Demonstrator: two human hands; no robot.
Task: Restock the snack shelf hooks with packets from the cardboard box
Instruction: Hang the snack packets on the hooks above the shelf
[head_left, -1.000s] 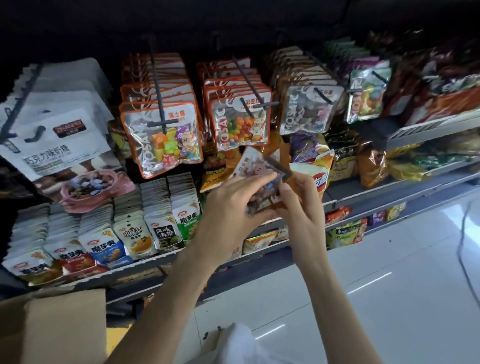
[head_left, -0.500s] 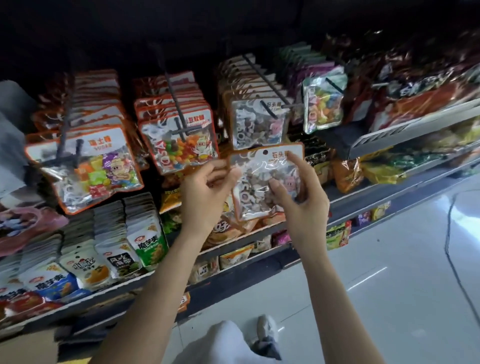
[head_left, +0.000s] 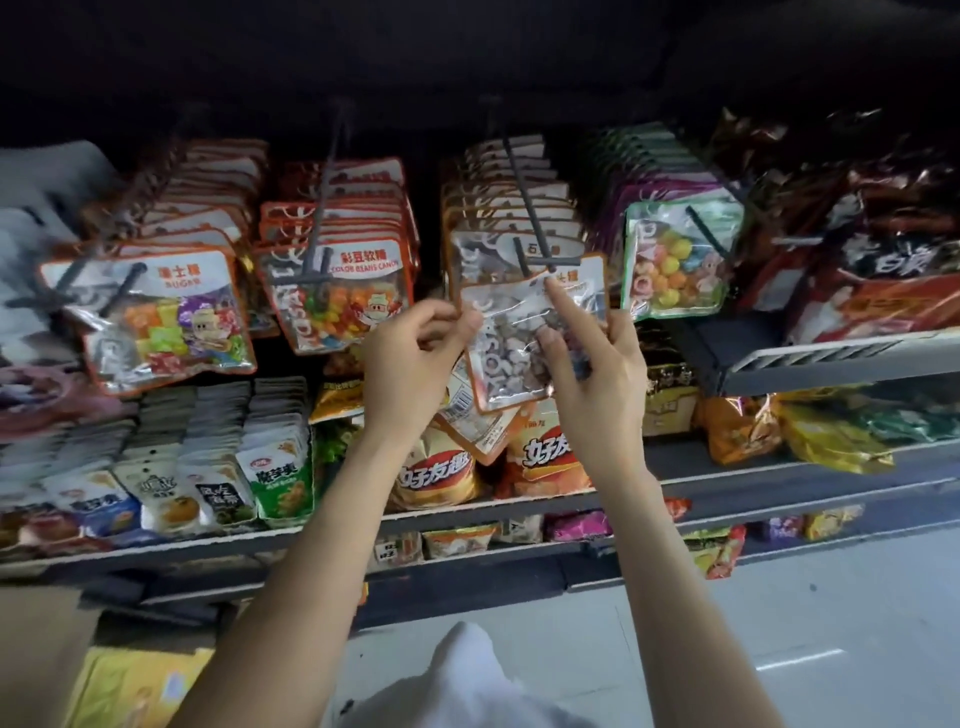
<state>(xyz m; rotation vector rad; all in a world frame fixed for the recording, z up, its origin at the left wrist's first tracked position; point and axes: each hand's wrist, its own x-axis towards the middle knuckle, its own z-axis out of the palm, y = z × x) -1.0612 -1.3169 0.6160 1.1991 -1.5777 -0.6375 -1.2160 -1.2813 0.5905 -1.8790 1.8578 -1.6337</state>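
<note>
I hold an orange-edged clear packet of grey and pink sweets up against the front of a dark hook. That hook carries a row of the same packets. My left hand pinches the packet's left edge. My right hand grips its right side, with the forefinger stretched up to the packet's top near the hook tip. A second packet hangs lower behind it, showing its barcode side. The cardboard box shows at the bottom left.
Neighbouring hooks carry colour bean candy packets, sugar candy packets and green-edged ball candy packets. Chip bags and small sachets fill the shelf below. A grey shelf edge juts out at right. White floor lies beneath.
Both hands have carried the packet up and right, from below the hooks to the tip of the hook with matching packets. My view has swung right and closer.
</note>
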